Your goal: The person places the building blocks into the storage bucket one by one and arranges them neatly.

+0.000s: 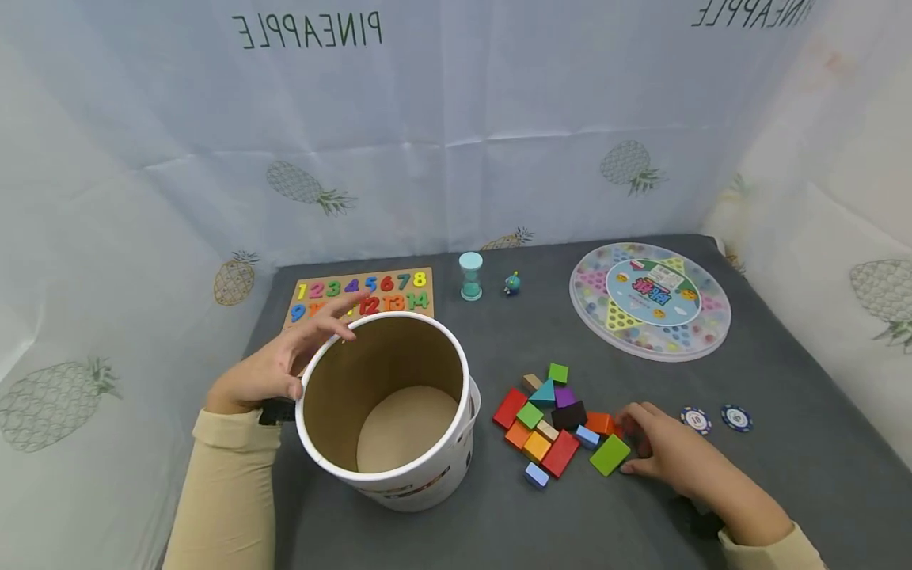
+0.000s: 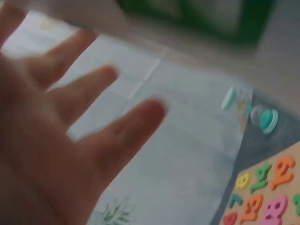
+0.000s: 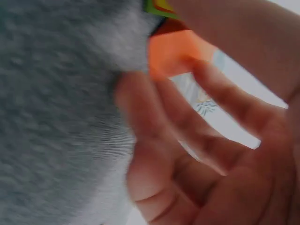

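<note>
A round white bucket point(image 1: 435, 475) with a brown inside stands on the grey table, open at the top. My left hand point(image 1: 274, 368) is at its left rim, thumb against the edge and fingers stretched out. Those fingers look straight and spread in the left wrist view, under the blurred bucket side. Right of the bucket lies a group of coloured wooden blocks point(image 1: 560, 453). At that group's right edge is my right hand point(image 1: 666, 447), its thumb by a green block point(image 1: 609, 455) and bent fingers at an orange block point(image 3: 171, 51). No block appears lifted.
Behind the bucket lies a number puzzle board point(image 1: 423, 277). An hourglass point(image 1: 470, 277) and a small blue-green figure point(image 1: 512, 283) stand at the back. A round board game point(image 1: 651, 301) is at the back right, and two poker chips point(image 1: 736, 418) lie beyond my right hand.
</note>
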The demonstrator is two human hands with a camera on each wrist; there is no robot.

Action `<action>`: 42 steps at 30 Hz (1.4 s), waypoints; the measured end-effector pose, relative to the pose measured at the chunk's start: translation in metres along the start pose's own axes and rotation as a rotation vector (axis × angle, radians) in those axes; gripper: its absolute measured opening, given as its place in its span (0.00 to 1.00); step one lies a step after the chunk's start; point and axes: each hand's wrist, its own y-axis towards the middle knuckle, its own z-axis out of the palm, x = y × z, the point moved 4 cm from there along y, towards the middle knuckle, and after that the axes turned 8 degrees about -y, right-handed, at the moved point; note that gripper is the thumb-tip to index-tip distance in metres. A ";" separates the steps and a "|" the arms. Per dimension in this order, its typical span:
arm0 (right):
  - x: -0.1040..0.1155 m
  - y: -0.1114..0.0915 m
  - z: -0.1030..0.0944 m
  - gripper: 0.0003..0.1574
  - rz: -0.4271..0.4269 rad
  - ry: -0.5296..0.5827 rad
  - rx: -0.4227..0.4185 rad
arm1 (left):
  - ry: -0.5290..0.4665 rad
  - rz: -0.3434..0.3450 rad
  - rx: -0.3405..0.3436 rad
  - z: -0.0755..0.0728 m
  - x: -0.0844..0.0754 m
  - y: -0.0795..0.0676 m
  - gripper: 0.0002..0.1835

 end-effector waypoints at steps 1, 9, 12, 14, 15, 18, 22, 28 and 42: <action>0.001 -0.001 0.002 0.34 0.003 0.013 -0.021 | 0.002 -0.011 0.034 0.000 0.005 0.002 0.35; 0.010 -0.001 0.009 0.36 -0.021 -0.054 -0.118 | 0.007 -0.097 -0.081 -0.006 0.020 0.010 0.11; 0.010 -0.003 0.012 0.30 -0.066 -0.093 -0.137 | 0.075 -0.132 -0.142 -0.006 0.022 0.020 0.08; 0.012 -0.006 0.012 0.27 -0.100 -0.106 -0.145 | 0.133 -0.162 -0.159 -0.005 0.022 0.023 0.08; 0.012 -0.007 0.010 0.26 -0.113 -0.115 -0.160 | 0.135 -0.184 -0.160 -0.004 0.022 0.024 0.07; 0.021 -0.012 -0.008 0.27 -0.139 -0.110 -0.258 | 0.065 -0.248 -0.136 -0.002 0.026 0.024 0.11; 0.062 -0.012 -0.056 0.32 -0.218 -0.042 -0.495 | -0.199 -0.289 -0.086 -0.001 0.036 0.021 0.23; 0.160 0.015 -0.102 0.35 -0.454 0.158 -0.617 | -0.473 -0.190 -0.012 -0.001 0.046 0.019 0.24; 0.157 0.047 -0.090 0.27 -0.337 0.082 -0.633 | -0.455 -0.180 -0.043 -0.002 0.053 0.016 0.23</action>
